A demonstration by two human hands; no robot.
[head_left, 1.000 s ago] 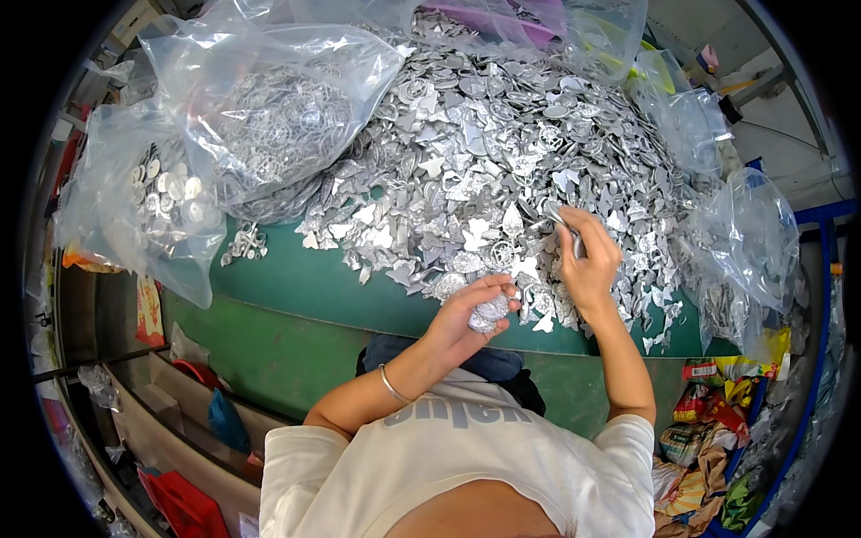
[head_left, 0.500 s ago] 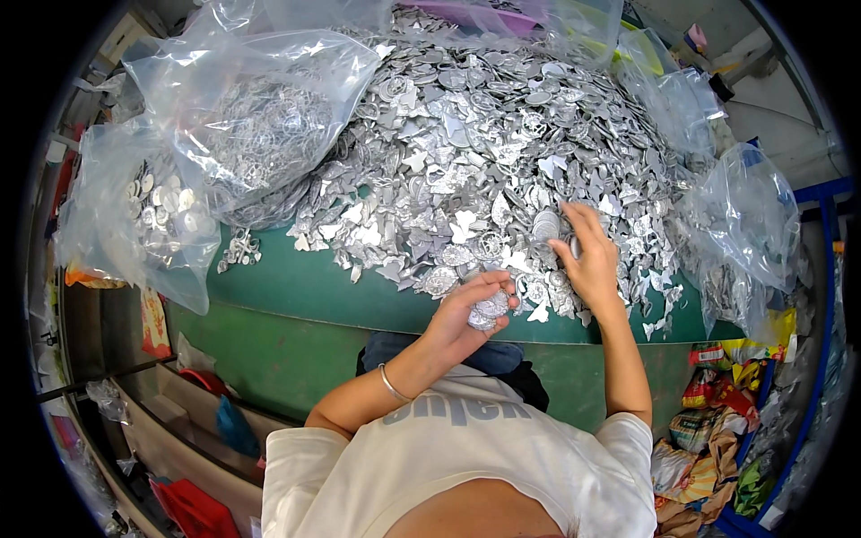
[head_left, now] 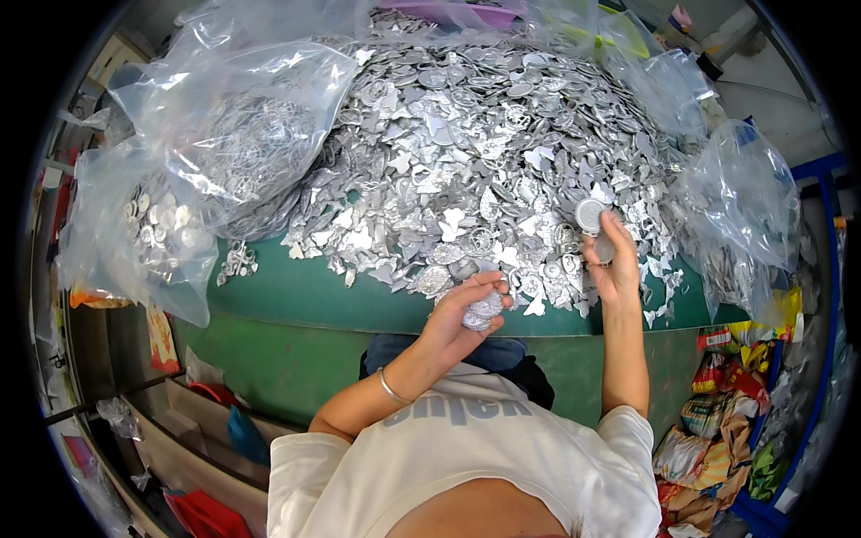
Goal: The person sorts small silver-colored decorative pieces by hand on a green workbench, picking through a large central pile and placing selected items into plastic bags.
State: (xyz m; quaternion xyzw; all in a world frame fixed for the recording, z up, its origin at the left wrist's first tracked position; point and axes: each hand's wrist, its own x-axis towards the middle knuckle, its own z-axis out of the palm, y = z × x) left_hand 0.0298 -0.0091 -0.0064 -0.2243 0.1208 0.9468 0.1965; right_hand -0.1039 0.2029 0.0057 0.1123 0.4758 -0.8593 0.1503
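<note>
A broad heap of small silver metal pieces [head_left: 466, 152], round, oval and butterfly-like, covers much of the green table [head_left: 296, 291]. Near the table's front edge, my left hand [head_left: 460, 314] is closed round several round silver medallions [head_left: 482, 311], their patterned faces showing. My right hand [head_left: 616, 262] is raised at the heap's right front part. Its thumb and fingers grip round silver discs; one ring-rimmed disc [head_left: 589, 215] stands out past the fingertips, and another lies against the fingers. The exact number in either hand is hidden.
At the left, clear plastic bags hold wiry silver parts [head_left: 256, 143] and round discs [head_left: 161, 224]. A small pile of silver bits [head_left: 238, 262] lies beside them. More clear bags [head_left: 740, 197] stand at the right. Colourful packets [head_left: 708, 421] fill the lower right; a drawer [head_left: 193, 426] stands lower left.
My right hand has moved slightly right from the heap and turned, now holding discs up at its fingertips. My left hand keeps its medallions in nearly the same place.
</note>
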